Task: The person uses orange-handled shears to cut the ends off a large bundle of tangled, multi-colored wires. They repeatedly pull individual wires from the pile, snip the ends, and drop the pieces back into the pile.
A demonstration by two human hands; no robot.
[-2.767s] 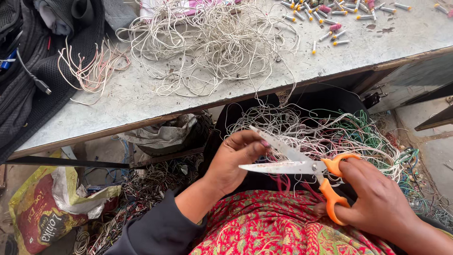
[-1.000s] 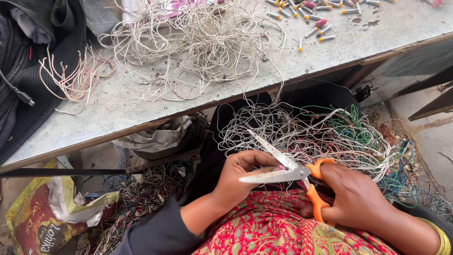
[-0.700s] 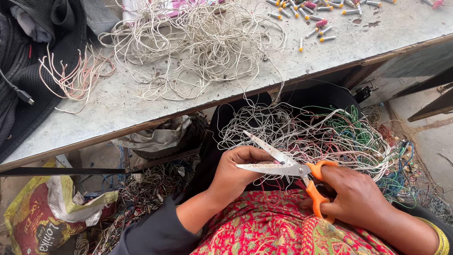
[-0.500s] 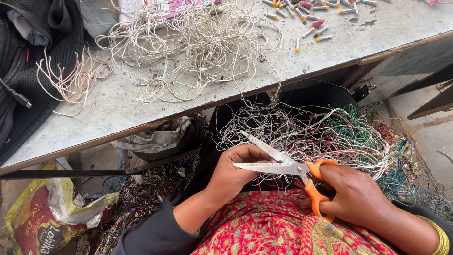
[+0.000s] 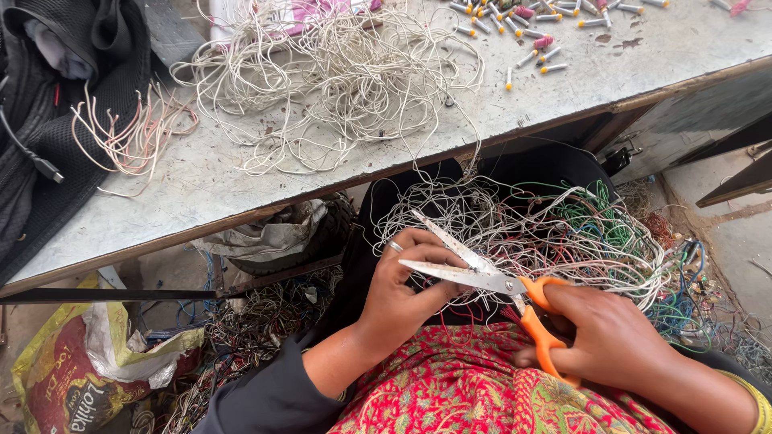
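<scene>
The right hand (image 5: 615,337) is gripping orange scissors (image 5: 498,293), blades parted. The left hand (image 5: 402,285) is pinching wires (image 5: 563,233) between the blades, near the table (image 5: 563,88).

The left hand (image 5: 402,293) hides whatever wire it pinches, and the scissors (image 5: 490,281) perhaps straddle it unseen.

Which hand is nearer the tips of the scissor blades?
Left. The left hand sits right at the scissors blade tips; the right hand holds the orange handles at the other end.
</scene>
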